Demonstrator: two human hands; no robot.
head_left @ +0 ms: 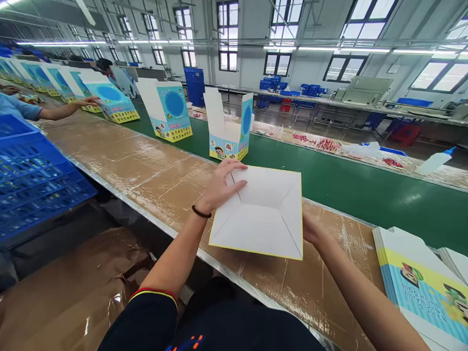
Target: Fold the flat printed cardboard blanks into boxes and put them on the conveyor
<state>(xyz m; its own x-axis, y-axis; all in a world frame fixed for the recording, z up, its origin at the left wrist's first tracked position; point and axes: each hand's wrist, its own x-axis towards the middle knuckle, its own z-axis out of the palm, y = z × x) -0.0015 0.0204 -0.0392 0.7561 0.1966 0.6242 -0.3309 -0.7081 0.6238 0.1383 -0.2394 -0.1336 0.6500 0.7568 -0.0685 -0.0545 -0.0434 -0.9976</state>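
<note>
Long worktop under scuffed brown sheeting. Carries stacked flat printed cartons at right. Beyond: green belt, bearing a row of upright printed boxes. Along its far side: ledge strewn with small red pieces and a white bottle.

White characters on the light-blue panel of the stacked flat yellow-and-blue cardboard cartons are too blurred to read, as is the small pink print on the upright blue-and-yellow cardboard boxes. Orange lettering, apparently including an M, marks the dark navy fabric shirt.
</note>
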